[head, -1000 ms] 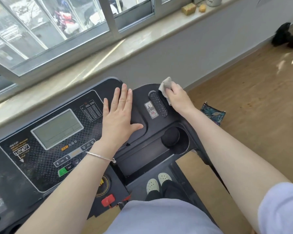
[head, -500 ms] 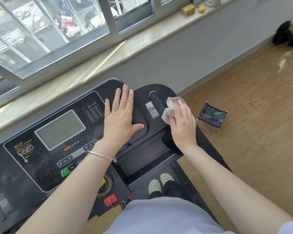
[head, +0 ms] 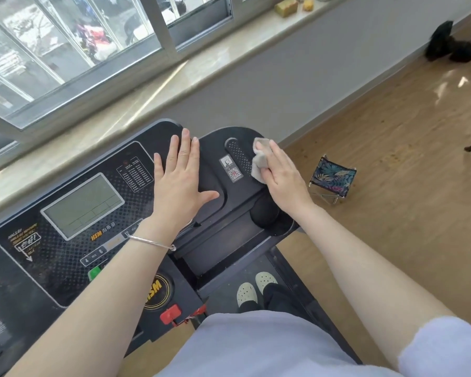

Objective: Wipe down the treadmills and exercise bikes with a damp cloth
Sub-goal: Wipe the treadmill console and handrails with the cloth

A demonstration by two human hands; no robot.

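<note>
Landmark: sticker point(head: 230, 168) on the treadmill console point(head: 65, 268).

Far L of sticker: display screen point(head: 82, 205), blank.

Just L of sticker: left hand point(head: 180, 180) lies flat on the console, fingers straight and spread, grasping nothing. Judged to be bracing.

Just R of sticker: cloth point(head: 259, 163), pale grey and wadded, touching the console over the dotted grip strip. Right hand point(head: 283, 178) lies on top. Fingers point(head: 269, 151) are near straight and press the cloth down. Thumb hidden, so can't tell if it pinches.

Near side of sticker, slightly R: cup holder point(head: 264, 213), dark, not yet reached.

Well R of sticker, on the floor: folding stool point(head: 332, 179).

Handling, judged: cloth is light, soft and limp, and if damp it should drag on the plastic rather than skid. Best held as a wad under the fingers w/ loose edges tucked. Console is stiff and fixed, so firm pressure is OK. Keep moisture off screen and buttons.

Orientation: the wad's long axis runs far-to-near, approx. parallel w/ the sticker's long side. No distinct pointing end.
</note>
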